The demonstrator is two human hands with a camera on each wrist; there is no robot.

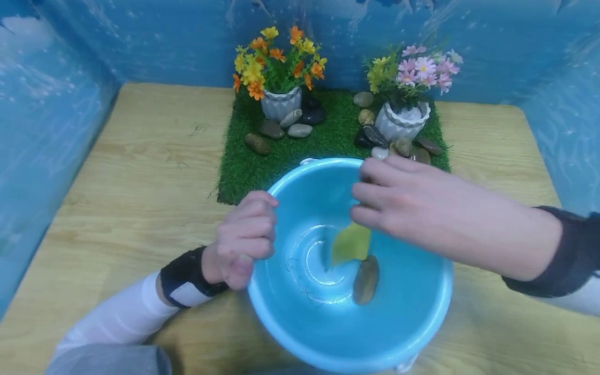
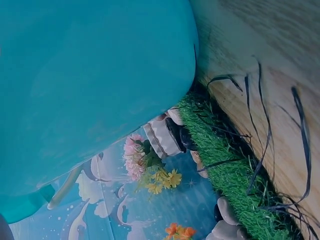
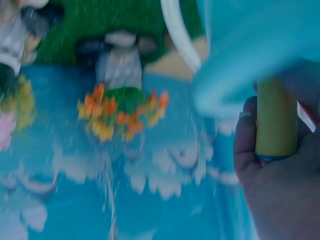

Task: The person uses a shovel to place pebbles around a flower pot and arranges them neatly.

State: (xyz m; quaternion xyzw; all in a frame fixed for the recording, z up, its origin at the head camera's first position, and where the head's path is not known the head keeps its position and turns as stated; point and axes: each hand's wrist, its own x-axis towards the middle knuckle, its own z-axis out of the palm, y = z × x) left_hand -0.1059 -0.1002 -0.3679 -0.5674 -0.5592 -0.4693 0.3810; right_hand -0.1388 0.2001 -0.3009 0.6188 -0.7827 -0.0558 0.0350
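A light blue bucket (image 1: pixel 412 323) stands in front of me, and my left hand (image 1: pixel 248 237) grips its left rim with curled fingers. In the left wrist view the bucket's outer wall (image 2: pixel 90 85) fills much of the picture. Over the bucket's right side, my right hand (image 1: pixel 398 195) holds a yellow piece (image 1: pixel 351 243) that hangs below the fingers. Close up, that yellow piece (image 3: pixel 276 120) looks rounded with a blue edge, and fingers wrap round it; I cannot tell its kind. Inside the bucket, an oval brown stone (image 1: pixel 365 281) shows just below the yellow piece.
Behind the bucket lies a green turf mat (image 1: pixel 300 148). On it stand a pot of orange and yellow flowers (image 1: pixel 281 104) and a pot of pink flowers (image 1: pixel 400 125), with several stones around both. Dark strands (image 2: pixel 265 120) lie on the wooden table (image 1: pixel 140 172) beside the mat.
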